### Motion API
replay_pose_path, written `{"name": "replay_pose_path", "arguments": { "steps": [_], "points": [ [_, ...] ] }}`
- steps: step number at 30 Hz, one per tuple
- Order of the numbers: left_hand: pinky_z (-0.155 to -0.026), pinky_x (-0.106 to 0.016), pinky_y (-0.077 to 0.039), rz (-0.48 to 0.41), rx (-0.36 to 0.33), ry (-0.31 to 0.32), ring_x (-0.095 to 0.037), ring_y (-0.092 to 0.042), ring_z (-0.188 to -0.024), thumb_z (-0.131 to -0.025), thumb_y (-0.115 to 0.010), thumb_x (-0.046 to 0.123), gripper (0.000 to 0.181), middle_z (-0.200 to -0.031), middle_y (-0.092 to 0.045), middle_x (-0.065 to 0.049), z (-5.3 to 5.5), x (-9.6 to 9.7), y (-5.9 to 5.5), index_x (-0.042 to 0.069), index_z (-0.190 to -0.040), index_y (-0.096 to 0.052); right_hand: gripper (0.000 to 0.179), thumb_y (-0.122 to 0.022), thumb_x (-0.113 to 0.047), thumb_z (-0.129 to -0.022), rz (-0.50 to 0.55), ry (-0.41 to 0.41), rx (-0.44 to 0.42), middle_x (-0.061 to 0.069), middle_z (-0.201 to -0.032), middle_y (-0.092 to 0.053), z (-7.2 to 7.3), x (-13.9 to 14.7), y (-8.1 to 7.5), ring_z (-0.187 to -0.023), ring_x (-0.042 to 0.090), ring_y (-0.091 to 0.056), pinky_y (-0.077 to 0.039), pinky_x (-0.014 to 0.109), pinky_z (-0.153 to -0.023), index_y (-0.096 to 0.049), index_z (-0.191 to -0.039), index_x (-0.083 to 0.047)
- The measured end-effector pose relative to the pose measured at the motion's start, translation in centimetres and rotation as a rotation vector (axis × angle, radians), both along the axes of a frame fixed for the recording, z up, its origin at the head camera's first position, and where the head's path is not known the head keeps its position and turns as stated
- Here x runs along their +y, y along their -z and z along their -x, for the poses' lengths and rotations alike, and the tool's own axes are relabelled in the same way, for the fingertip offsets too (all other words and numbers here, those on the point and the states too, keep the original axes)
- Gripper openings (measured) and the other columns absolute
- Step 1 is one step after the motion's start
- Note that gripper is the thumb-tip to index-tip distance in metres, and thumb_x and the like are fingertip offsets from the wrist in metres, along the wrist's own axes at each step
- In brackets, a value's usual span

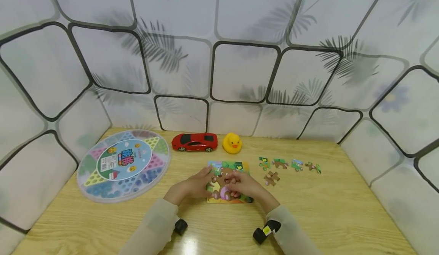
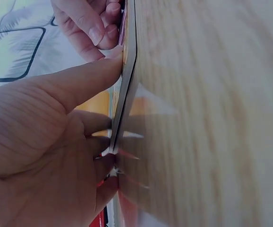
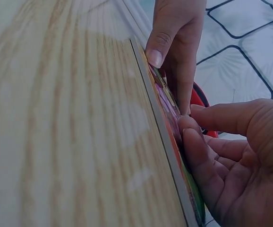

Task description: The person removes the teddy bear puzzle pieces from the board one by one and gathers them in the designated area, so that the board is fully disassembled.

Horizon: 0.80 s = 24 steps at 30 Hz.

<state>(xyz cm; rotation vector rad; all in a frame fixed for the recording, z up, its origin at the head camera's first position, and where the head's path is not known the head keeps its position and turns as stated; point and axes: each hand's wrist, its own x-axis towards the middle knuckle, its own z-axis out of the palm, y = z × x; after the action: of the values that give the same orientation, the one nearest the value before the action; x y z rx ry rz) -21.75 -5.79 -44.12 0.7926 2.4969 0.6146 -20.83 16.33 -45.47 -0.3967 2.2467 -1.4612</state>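
Observation:
A bear jigsaw puzzle (image 1: 217, 188) in a flat tray lies on the table in front of me. My left hand (image 1: 197, 183) rests at its left side, fingers fairly straight. In the left wrist view, the left thumb (image 2: 91, 82) lies against the puzzle's edge, the other fingers farther along it. My right hand (image 1: 244, 184) bends over the bear's middle. In the right wrist view, the right hand (image 3: 240, 151) has its thumb and fingertips drawn together at the puzzle's face; I cannot tell whether a piece is between them.
Several loose puzzle pieces (image 1: 280, 164) lie to the right, with a brown piece (image 1: 272, 178) nearer me. A red toy car (image 1: 194, 142) and yellow rubber duck (image 1: 232, 143) stand behind the puzzle. A round game board (image 1: 124, 165) lies left. Patterned fabric walls (image 1: 245, 72) enclose the table.

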Motion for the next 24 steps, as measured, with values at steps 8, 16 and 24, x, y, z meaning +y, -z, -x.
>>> {"name": "replay_pose_path", "arguments": {
  "steps": [8, 16, 24],
  "points": [
    [-0.114, -0.045, -0.018, 0.015, 0.0, -0.047, -0.031, -0.006, -0.144, -0.086, -0.069, 0.036, 0.089, -0.157, -0.006, -0.018, -0.03, 0.12, -0.06, -0.003, -0.149, -0.019, 0.035, -0.061, -0.008, -0.091, -0.009, -0.001, 0.02, 0.003, -0.073, -0.057, -0.04, -0.21, 0.06, -0.058, 0.009, -0.057, -0.049, 0.022, -0.052, -0.054, -0.122, 0.008],
    [-0.114, -0.043, -0.018, 0.01, 0.013, -0.049, -0.029, -0.007, -0.144, -0.085, -0.069, 0.039, 0.091, -0.157, -0.005, -0.018, 0.04, 0.06, 0.15, -0.003, -0.149, -0.019, 0.026, -0.06, -0.006, -0.091, -0.007, 0.008, 0.033, 0.002, -0.07, -0.054, -0.18, -0.57, 0.03, -0.058, 0.01, -0.055, -0.046, 0.021, -0.051, -0.053, -0.114, 0.005],
    [-0.114, -0.042, -0.018, 0.008, 0.019, -0.04, -0.029, -0.008, -0.144, -0.085, -0.068, 0.04, 0.093, -0.157, -0.005, -0.018, 0.17, -0.13, 0.4, -0.005, -0.148, -0.017, 0.02, -0.056, -0.007, -0.093, -0.016, 0.07, 0.044, 0.003, -0.068, -0.053, -0.32, -0.82, 0.22, -0.054, 0.01, -0.053, -0.045, 0.021, -0.049, -0.052, -0.11, 0.002]
  ]
}}
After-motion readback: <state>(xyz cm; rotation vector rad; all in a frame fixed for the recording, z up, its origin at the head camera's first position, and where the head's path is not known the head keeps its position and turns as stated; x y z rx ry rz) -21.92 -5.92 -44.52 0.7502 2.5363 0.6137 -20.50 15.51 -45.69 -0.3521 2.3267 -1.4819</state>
